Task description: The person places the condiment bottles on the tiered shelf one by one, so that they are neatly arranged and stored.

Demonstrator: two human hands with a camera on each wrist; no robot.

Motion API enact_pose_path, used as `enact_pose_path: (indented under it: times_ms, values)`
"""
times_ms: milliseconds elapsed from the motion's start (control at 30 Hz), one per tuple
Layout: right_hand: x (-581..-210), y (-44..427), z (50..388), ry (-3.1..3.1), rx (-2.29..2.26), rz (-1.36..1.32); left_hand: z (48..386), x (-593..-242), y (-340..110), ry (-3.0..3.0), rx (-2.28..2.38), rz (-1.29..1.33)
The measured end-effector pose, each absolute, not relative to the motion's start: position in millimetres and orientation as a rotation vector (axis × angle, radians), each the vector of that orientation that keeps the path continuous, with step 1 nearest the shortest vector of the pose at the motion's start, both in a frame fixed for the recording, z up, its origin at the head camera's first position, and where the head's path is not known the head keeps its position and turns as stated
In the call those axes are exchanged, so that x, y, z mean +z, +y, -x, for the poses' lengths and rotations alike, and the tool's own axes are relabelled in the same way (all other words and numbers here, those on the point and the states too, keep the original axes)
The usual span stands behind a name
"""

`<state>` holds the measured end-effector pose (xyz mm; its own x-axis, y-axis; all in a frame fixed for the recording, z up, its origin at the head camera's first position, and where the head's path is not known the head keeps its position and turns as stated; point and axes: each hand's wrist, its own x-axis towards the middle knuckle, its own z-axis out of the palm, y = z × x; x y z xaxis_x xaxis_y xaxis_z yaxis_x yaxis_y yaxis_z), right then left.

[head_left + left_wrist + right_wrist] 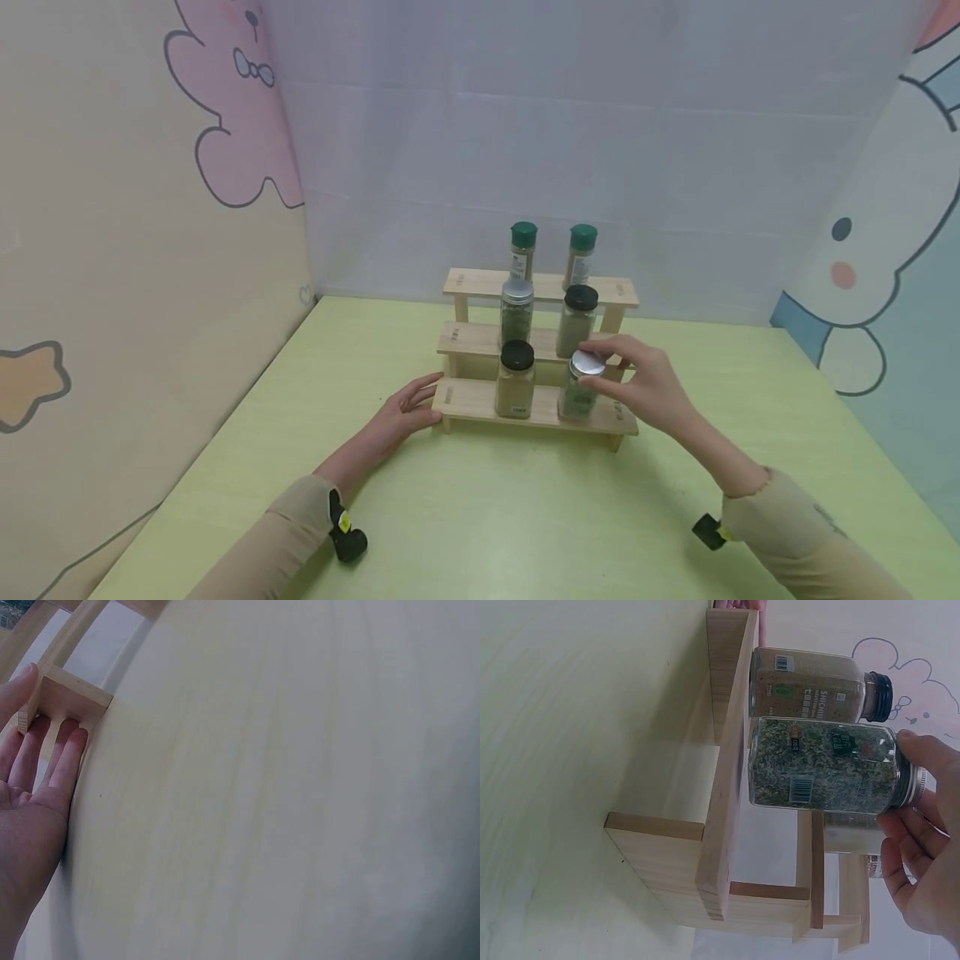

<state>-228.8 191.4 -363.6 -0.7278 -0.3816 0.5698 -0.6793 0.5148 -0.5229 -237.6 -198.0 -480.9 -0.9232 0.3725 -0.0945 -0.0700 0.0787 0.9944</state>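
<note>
A three-tier wooden spice rack (468, 396) stands on the table, bearing several spice jars. At the lower shelf's right end, my right hand (651, 388) pinches the silver lid of a glass jar of green herbs (821, 766) between thumb and fingers. That jar is upright on the shelf, beside a black-lidded jar of tan powder (515, 390). My left hand (401, 417) holds the lower shelf's left end, thumb on one side of the board and fingers on the other, as the left wrist view shows.
On the middle shelf are a silver-lidded jar (516, 321) and a black-lidded jar (576, 327). Two green-capped bottles, one at the left (522, 250) and one at the right (581, 254), stand on the top shelf. A pale curtain (480, 150) hangs behind the table (510, 517).
</note>
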Motion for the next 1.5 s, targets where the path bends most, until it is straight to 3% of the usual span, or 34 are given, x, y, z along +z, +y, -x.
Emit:
enact_pose_path:
  times_ms: [1500]
  values:
    - [-375,184,226,-2.472,1.147,-0.708,237,-481,-197,2.038,1.937,-0.306]
